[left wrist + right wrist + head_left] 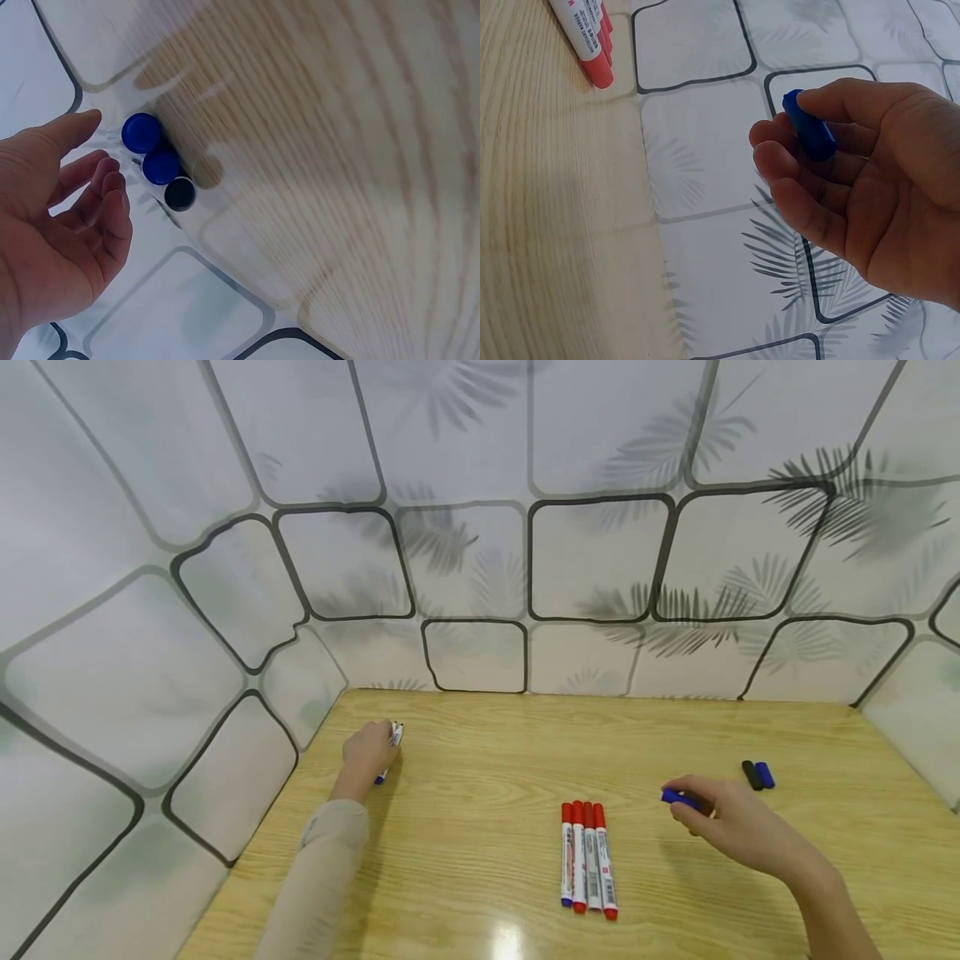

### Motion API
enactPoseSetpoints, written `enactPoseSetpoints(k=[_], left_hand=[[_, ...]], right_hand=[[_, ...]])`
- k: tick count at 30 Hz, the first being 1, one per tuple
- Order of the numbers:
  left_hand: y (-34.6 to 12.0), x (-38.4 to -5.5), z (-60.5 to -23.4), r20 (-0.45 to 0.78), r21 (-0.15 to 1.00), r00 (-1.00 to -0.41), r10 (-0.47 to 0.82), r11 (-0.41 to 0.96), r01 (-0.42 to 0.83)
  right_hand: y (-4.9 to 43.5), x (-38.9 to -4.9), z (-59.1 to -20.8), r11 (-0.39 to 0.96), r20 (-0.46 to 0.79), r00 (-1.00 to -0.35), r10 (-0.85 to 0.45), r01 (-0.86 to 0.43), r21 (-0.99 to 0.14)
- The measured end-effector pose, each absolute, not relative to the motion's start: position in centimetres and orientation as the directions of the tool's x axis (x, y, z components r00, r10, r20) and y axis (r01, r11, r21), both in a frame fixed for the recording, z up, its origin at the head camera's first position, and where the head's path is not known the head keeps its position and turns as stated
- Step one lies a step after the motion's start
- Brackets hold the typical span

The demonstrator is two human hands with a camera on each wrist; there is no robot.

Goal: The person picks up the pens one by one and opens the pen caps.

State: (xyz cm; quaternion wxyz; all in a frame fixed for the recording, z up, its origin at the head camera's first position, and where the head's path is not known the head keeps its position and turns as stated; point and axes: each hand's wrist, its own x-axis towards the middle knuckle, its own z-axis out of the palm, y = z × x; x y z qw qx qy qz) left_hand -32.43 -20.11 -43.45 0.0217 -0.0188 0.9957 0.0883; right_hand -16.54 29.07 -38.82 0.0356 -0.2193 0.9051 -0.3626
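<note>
At the far left of the table in the head view, my left hand (367,753) is beside a small group of white markers (397,737) lying close together. In the left wrist view its fingers are loose and the thumb is apart from them, just beside two blue ends (142,133) and a black end (180,194) of these markers. Over the right part of the table, my right hand (738,822) pinches a blue marker cap (811,127) between thumb and fingers, raised above the tabletop.
Several white markers with red caps (578,856) lie side by side at the front middle; one has a blue end. A black cap (752,775) and another blue cap (764,775) lie together beyond my right hand. Patterned walls (472,656) border the wooden table (480,752).
</note>
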Motion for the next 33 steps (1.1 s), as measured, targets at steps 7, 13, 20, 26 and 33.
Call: enactPoseSetpoints(k=[7, 13, 20, 26, 33], left_hand=[[-20.0, -32.1, -43.3, 0.001, 0.215, -1.0, -0.015, 0.977, -0.014], [-19.7, -31.7, -42.8, 0.01, 0.259, -1.0, -0.015, 0.966, -0.012], [-18.7, -30.7, -42.6, 0.107, 0.372, -0.994, -0.006, 0.928, 0.035], [-17.2, -29.2, -42.3, 0.206, 0.456, -0.979, -0.016, 0.886, 0.081], [-15.4, -26.8, -42.1, 0.319, 0.584, -0.946, -0.053, 0.798, 0.152]], right_hand=[[29.1, -16.7, -39.1, 0.627, 0.092, -0.897, -0.433, -0.372, -0.684], [29.2, -16.8, -39.2, 0.627, 0.073, -0.901, -0.427, -0.353, -0.694], [29.5, -16.9, -39.4, 0.623, 0.068, -0.903, -0.423, -0.345, -0.702], [30.0, -17.0, -39.9, 0.618, 0.069, -0.906, -0.417, -0.338, -0.71], [30.6, -17.1, -40.0, 0.655, 0.078, -0.924, -0.373, -0.322, -0.684]])
